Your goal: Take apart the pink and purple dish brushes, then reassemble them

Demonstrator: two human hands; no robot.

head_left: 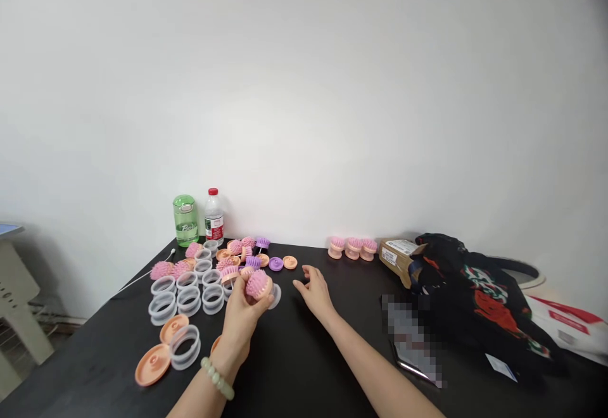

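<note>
My left hand (241, 320), with a beaded bracelet at its wrist, grips a pink bristled brush head (259, 284) with a peach base. A clear ring (275, 296) shows just beside that brush head. To the right, my right hand (314, 291) hovers over the black table with its fingers apart and nothing in them. Several clear rings (189, 301) stand on the left of the table. Peach discs (152, 365) lie near the front left, and a purple disc (276, 264) lies farther back. Three pink-and-peach brushes (354, 248) stand in a row near the wall.
A green bottle (185, 221) and a red-capped water bottle (214, 218) stand at the back left. On the right are a cardboard box (398, 259), a black patterned bag (484, 316), a blurred flat object (412, 339) and a white-and-red bag (567, 326). A white wall rises behind the table.
</note>
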